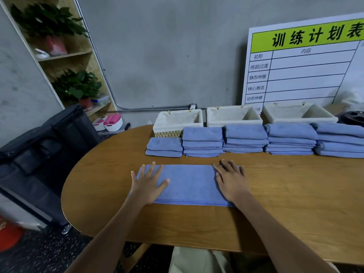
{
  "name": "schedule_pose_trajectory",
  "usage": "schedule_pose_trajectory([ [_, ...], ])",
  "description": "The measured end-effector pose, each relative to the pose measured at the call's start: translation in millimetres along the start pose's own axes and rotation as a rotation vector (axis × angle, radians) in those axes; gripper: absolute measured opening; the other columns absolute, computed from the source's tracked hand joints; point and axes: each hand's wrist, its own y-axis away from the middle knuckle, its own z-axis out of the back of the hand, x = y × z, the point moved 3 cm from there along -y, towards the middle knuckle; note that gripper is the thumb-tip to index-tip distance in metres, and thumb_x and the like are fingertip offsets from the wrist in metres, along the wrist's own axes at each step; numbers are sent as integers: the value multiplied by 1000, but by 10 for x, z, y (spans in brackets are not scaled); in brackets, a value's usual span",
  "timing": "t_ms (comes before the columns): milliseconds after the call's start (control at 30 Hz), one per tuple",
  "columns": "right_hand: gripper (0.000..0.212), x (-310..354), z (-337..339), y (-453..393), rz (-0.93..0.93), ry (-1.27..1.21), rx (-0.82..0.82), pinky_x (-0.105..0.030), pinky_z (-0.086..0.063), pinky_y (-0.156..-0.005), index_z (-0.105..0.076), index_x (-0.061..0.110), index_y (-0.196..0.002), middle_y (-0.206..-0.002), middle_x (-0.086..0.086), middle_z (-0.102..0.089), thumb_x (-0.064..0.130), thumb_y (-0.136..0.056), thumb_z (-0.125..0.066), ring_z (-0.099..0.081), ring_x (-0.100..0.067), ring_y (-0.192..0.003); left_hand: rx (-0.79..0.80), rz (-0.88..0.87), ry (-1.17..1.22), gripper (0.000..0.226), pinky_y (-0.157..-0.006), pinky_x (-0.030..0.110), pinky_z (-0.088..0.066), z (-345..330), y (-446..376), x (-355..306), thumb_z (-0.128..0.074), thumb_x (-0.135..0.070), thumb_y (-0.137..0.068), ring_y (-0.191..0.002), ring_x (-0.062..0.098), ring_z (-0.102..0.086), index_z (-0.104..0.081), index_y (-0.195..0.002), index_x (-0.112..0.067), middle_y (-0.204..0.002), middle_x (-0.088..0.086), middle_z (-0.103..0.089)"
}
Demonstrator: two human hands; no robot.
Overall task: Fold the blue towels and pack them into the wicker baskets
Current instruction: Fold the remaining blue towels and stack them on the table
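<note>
Worktop point(285, 194) of oval wood carries everything. Three cloth-lined wicker baskets point(233, 116) stand in a row at its far edge. Just before them sit five stacks of folded blue towels point(245, 138). Nearer lies one blue towel point(189, 184), folded into a long band. Left hand point(148, 183) and right hand point(230, 180) press flat on its ends, each grip spread, fingers straight.
</note>
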Motion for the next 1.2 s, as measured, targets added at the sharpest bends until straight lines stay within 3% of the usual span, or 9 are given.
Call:
schedule_pose_trajectory([
  [167,46,-533,164,188,-119,-27,-21,-48,-14,-120,-31,34,-151,-163,2,-19,42,-107,-24,-12,-26,-150,-13,-46,23,72,-119,65,1,-11,-1,-392,-16,-71,-98,-155,29,9,1,-159,-39,-169,-3,10],
  [333,46,-1022,415,389,-224,-1,-99,-51,-27,-114,-44,23,-139,-148,-7,-41,50,-101,-39,-37,-30,-136,-85,-206,-86,71,-119,60,-3,178,-38,-929,-26,-65,-99,-155,26,-1,-14,-160,-29,-168,0,-5],
  [533,68,-1714,617,568,-343,44,-119,-49,-28,-111,-51,18,-130,-142,-10,-46,72,-92,-33,-43,-31,-131,-82,-611,245,42,-108,36,-38,522,-269,-2518,-50,-34,-104,-131,19,-47,-52,-143,-20,-143,-1,-49],
  [700,91,-2085,697,725,-375,-62,-186,-49,-30,-107,-64,19,-116,-126,-8,-53,81,-77,-10,-49,-31,-120,86,-760,366,35,-98,34,-45,528,-466,-3922,-55,-31,-103,-115,22,-58,-65,-131,-12,-127,7,-61],
  [800,84,-2214,700,868,-390,-155,-211,-44,-33,-104,-66,25,-115,-116,-4,-54,81,-75,-18,-50,-29,-113,178,-809,407,24,-94,38,-51,462,-597,-4322,-61,-29,-100,-103,17,-63,-71,-119,-18,-113,1,-66],
  [933,53,-2256,702,1019,-356,-193,-228,-39,-33,-100,-66,27,-99,-112,1,-52,74,-82,-46,-47,-24,-111,336,-866,411,19,-79,19,-47,467,-714,-4461,-70,-30,-94,-87,1,-62,-74,-111,-22,-96,-8,-70],
  [1033,38,-2247,678,1051,-304,-187,-246,-36,-31,-97,-65,30,-94,-115,6,-51,66,-87,-54,-44,-20,-113,384,-927,390,19,-72,10,-41,545,-751,-4396,-75,-27,-91,-76,-11,-58,-76,-108,-19,-89,-17,-67],
  [1133,36,-2239,685,1057,-310,-203,-244,-36,-30,-92,-65,30,-91,-114,9,-52,65,-88,-54,-44,-19,-111,349,-934,359,15,-63,13,-38,571,-804,-4315,-77,-26,-88,-63,-7,-52,-79,-101,-19,-71,-21,-61],
  [1200,38,-2211,687,1073,-328,-206,-230,-35,-30,-90,-65,31,-91,-112,9,-52,67,-88,-52,-43,-18,-109,318,-955,367,7,-64,22,-40,569,-814,-4281,-78,-25,-88,-62,3,-50,-78,-93,-21,-69,-8,-62],
])
